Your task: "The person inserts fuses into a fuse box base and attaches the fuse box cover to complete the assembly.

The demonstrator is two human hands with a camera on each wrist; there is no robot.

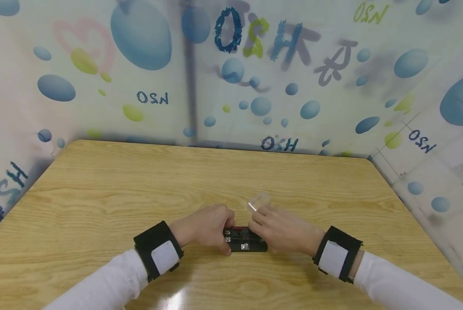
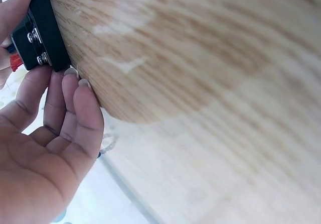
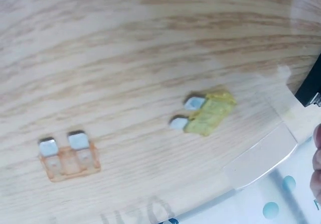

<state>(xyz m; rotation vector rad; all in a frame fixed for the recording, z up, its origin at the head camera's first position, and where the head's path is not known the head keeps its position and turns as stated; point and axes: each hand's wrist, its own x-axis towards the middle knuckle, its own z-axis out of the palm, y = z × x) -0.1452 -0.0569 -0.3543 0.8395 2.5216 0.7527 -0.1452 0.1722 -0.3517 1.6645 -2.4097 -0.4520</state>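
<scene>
One pale backdrop (image 1: 158,129), printed with blue bubbles and letters, stands behind and to both sides of the wood-grained desk (image 1: 111,185). Two white-sleeved forearms (image 1: 103,280), each wearing a black wristband (image 1: 158,252), reach in over the desk. The left hand (image 1: 206,224) grasps the left end of a black block (image 1: 251,239), thumb at its near side and the other fingers at its far side. That block lies lengthwise, left to right, between the hands. The right hand (image 1: 279,228) has its fingers bent at the block's right end; whether they touch it cannot be told. They clasp a clear plastic piece (image 1: 259,200) that juts out beyond them. On the desk, in the right wrist view, lie an orange fuse (image 3: 70,159) and, nearer the block, a yellow fuse (image 3: 210,114), apart from each other. Silver screws (image 2: 33,36) sit on the block.
</scene>
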